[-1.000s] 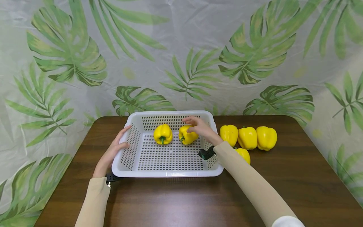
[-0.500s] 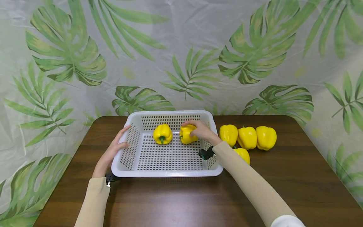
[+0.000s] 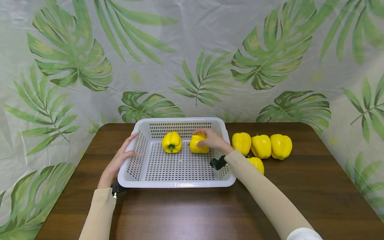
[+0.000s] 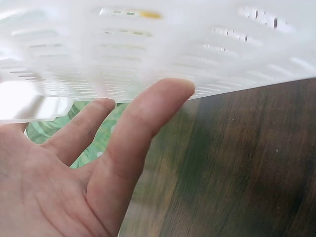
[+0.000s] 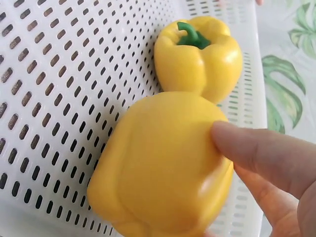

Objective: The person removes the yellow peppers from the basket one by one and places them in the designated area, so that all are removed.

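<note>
A white plastic basket (image 3: pixel 180 184) with slotted walls stands on the table. My left hand (image 3: pixel 117 162) is at its left side, thumb and fingers spread and lightly bent against the rim; in the left wrist view the thumb (image 4: pixel 133 133) overlaps the slotted wall. Inside the basket, my right hand (image 3: pixel 213 138) holds a yellow bell pepper (image 5: pixel 158 163) lying on its side, with the thumb on one flank and fingers behind. Its stem points left in the head view. To its left sits another yellow bell pepper (image 3: pixel 172 142), green stem facing the front.
Several yellow bell peppers (image 3: pixel 261 146) stand close together on the brown wooden table (image 3: pixel 315 186), just right of the basket. One pepper (image 3: pixel 257 164) is partly hidden by the right sleeve. A leaf-patterned cloth (image 3: pixel 210 40) hangs behind the table.
The right hand's fingers have closed around the right pepper, which has turned from stem toward the front-left to stem pointing left. The left hand and basket have stayed put.
</note>
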Available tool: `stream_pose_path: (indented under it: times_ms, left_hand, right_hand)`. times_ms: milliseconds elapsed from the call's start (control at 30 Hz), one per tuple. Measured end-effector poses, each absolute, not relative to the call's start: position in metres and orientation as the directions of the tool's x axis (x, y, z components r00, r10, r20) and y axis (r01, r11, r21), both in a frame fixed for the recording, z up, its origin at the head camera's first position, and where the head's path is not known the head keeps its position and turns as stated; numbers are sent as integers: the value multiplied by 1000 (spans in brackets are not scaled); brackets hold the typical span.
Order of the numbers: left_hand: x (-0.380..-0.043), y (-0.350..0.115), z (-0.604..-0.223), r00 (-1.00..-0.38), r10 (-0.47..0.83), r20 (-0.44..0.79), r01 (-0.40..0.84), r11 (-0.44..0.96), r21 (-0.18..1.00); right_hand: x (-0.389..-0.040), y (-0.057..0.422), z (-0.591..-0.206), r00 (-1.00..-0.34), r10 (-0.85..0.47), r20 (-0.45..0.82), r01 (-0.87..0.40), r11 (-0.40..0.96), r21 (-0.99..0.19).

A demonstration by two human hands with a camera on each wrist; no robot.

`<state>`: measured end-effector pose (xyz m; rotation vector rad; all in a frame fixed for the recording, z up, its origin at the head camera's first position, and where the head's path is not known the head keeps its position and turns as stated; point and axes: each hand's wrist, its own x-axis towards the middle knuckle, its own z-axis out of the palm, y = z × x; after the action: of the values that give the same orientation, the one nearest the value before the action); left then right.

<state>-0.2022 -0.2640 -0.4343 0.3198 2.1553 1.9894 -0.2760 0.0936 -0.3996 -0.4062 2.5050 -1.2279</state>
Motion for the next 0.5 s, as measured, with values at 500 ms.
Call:
stream_pose_path:
  times_ms: [500]
  left_hand:
    - [-201,-264,-434,-960,281,4,24,71,997]
  right_hand:
    - [-275,95,-400,-871,-463,-167,-168,599,-783]
